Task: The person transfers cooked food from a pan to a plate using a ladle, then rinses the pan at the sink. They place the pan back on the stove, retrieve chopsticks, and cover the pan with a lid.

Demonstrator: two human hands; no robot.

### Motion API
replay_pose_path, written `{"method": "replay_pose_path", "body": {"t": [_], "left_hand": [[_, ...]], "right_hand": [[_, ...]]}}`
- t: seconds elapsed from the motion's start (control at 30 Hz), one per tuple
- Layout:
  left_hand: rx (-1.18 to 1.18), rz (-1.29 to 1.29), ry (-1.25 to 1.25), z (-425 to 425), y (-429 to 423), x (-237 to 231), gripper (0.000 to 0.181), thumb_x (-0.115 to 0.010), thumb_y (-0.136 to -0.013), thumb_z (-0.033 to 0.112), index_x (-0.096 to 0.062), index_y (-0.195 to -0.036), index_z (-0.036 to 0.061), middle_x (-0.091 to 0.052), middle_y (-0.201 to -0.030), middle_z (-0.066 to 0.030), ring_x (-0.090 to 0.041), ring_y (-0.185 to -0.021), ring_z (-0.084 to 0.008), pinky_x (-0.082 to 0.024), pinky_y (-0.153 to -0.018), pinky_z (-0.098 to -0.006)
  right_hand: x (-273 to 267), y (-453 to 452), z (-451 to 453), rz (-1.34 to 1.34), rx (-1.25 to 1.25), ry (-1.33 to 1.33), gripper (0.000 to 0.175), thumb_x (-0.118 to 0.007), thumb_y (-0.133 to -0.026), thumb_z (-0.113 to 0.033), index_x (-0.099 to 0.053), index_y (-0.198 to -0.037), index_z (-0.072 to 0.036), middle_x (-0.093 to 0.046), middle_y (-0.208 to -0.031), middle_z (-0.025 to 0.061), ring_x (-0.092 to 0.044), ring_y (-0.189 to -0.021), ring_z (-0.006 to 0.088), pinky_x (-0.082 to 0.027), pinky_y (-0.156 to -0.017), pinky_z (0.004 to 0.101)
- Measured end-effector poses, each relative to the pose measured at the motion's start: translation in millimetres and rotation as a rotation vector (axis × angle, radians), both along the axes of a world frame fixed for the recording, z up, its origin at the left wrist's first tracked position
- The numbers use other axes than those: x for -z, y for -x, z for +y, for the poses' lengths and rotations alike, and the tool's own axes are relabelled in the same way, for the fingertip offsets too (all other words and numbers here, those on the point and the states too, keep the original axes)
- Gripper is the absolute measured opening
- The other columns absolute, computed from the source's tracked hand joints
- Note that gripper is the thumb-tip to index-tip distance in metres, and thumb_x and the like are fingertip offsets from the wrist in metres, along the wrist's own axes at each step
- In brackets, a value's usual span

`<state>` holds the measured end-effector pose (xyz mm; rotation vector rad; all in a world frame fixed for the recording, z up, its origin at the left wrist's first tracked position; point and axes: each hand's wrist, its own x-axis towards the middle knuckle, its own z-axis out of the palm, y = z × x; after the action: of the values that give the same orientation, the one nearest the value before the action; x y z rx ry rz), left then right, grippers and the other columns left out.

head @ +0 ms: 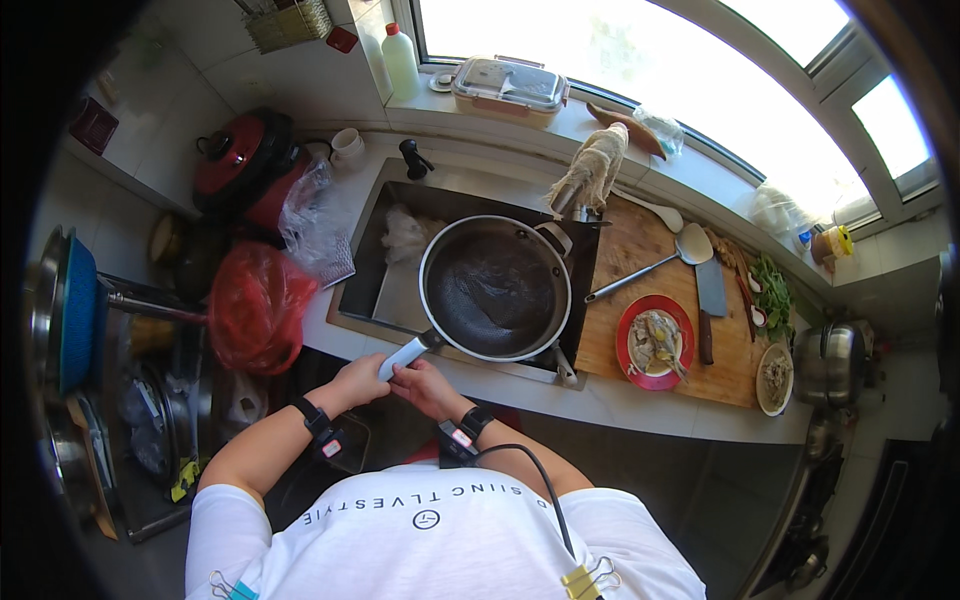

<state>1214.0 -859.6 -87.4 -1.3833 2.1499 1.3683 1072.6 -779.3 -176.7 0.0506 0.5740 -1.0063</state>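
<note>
A dark frying pan (495, 289) with a light rim is over the sink (390, 281), its base out of sight. My left hand (362, 381) is closed around the pale end of its long handle (405, 358). Beside it, my right hand (424, 386) has its fingertips at the underside of the same handle; its exact hold is partly hidden. What looks like water glistens on the pan's inner surface. A cloth (596, 169) drapes over the faucet behind the pan, and a crumpled plastic bag (405, 236) lies in the sink.
Right of the sink, a wooden cutting board (600, 330) bears a red-rimmed plate (654, 381) of fish, a cleaver (710, 289), a spatula (694, 246) and leafy greens (772, 289). A red plastic bag (259, 307) and a red cooker (251, 165) stand at left. A lidded container (510, 86) sits on the windowsill.
</note>
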Motion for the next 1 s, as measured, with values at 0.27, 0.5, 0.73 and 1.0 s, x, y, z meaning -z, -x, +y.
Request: {"method": "replay_pose_path", "body": {"t": [0.27,0.5,0.73,1.0], "left_hand": [[-0.012,0.021,0.161,30.6,-45.1,-28.3,0.034,-0.064,-0.071,0.015,-0.057,-0.102,0.0017,-0.063,-0.081,-0.0238,-0.064,-0.072,-0.0373,-0.050,-0.063,-0.0418],[0.054,0.037,0.200,49.6,-58.3,-56.6,0.034,-0.065,-0.070,0.017,-0.056,-0.100,0.0024,-0.063,-0.085,-0.0256,-0.062,-0.083,-0.0435,-0.050,-0.070,-0.0456],[0.233,0.079,0.200,66.3,-29.3,-81.7,0.035,-0.065,-0.070,0.016,-0.057,-0.101,0.0029,-0.064,-0.084,-0.0241,-0.062,-0.081,-0.0419,-0.050,-0.070,-0.0455],[0.549,0.188,0.247,104.3,73.0,-92.7,0.036,-0.065,-0.070,0.017,-0.058,-0.102,0.0022,-0.064,-0.084,-0.0226,-0.062,-0.081,-0.0411,-0.050,-0.071,-0.0452]], "right_hand": [[-30.5,-16.5,10.7,0.027,-0.142,0.115,0.029,-0.061,-0.093,-0.015,-0.056,-0.119,-0.006,-0.060,-0.117,0.0049,-0.057,-0.108,0.0153,-0.046,-0.096,0.0313],[-54.3,-22.2,33.6,0.063,-0.155,0.156,0.030,-0.063,-0.092,-0.017,-0.057,-0.119,-0.006,-0.061,-0.115,0.0037,-0.057,-0.106,0.0131,-0.047,-0.095,0.0291],[-87.3,3.6,78.0,0.126,-0.037,0.135,0.032,-0.064,-0.092,-0.017,-0.056,-0.120,-0.005,-0.060,-0.117,0.0038,-0.057,-0.106,0.0129,-0.047,-0.095,0.0293],[-108.3,75.3,161.4,0.177,0.308,0.144,0.031,-0.063,-0.092,-0.013,-0.056,-0.121,-0.005,-0.060,-0.118,0.0049,-0.058,-0.106,0.0143,-0.048,-0.094,0.0296]]}}
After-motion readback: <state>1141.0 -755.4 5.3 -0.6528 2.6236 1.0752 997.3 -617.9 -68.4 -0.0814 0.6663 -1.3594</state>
